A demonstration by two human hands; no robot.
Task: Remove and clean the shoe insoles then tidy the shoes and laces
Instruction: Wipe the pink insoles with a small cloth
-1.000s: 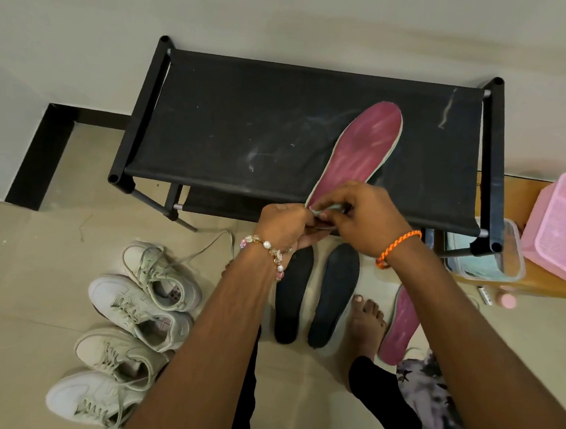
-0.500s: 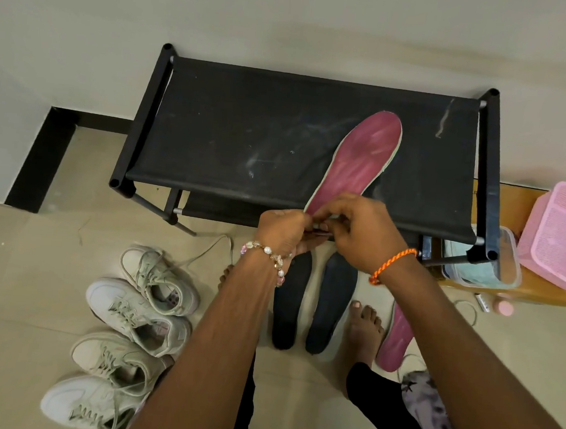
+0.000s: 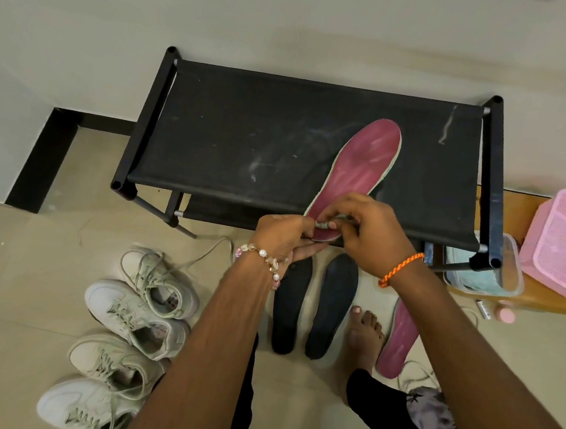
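- Since the earlier frames the two hands are staying together at the heel of the pink insole (image 3: 363, 166), and the small grey wad (image 3: 323, 225) between them is now showing a little more clearly; the insole is lying where it was.
- Head view, centre: the pink insole is lying slantwise on the black fabric top of the shoe rack (image 3: 247, 137), its toe pointing to the upper right of the frame and its heel overhanging the rack's front edge.
- The left hand (image 3: 281, 236) is sitting at the heel from the left, its fingers curled and pinching the heel edge together with the grey wad.
- The right hand (image 3: 368, 234) is coming in from the right, its fingers bent and pressing the same wad against the insole; what the wad is cannot be told.
- Lower centre: two dark insoles (image 3: 315, 305) are lying side by side on the floor, and a second pink insole (image 3: 399, 338) is lying just right of a bare foot (image 3: 365, 336).
- Lower left: four pale sneakers (image 3: 123, 333) are lining up in a row on the floor, laces loose.
- Right edge: a pink basket (image 3: 563, 243) is sitting beside a clear plastic box (image 3: 508, 266).
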